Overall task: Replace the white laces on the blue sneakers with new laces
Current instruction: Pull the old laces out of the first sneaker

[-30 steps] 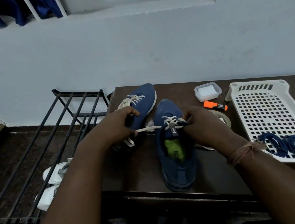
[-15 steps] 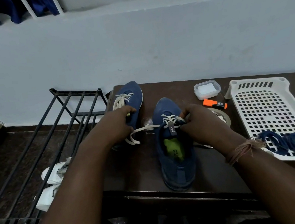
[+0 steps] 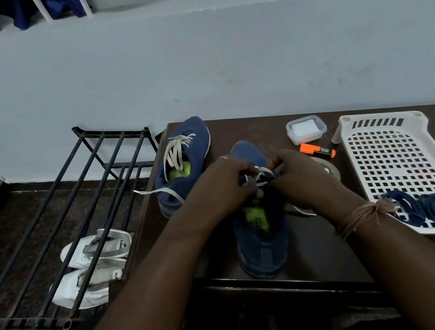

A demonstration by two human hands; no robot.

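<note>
Flat white lace (image 3: 262, 174), knit sneaker (image 3: 260, 231)

Dark brown desk (image 3: 316, 240) against a pale wall. On it: two blue sneakers, the near sneaker (image 3: 261, 244) heel toward the camera, the far sneaker (image 3: 184, 169) at the left edge with a white lace (image 3: 159, 191) trailing off. Also a clear lidded box (image 3: 306, 129), an orange highlighter (image 3: 317, 150), and a white perforated tray (image 3: 399, 159) at right. On the floor (image 3: 7, 245) at left: black metal rack (image 3: 75, 218), white shoes (image 3: 94, 265) under it.
</note>
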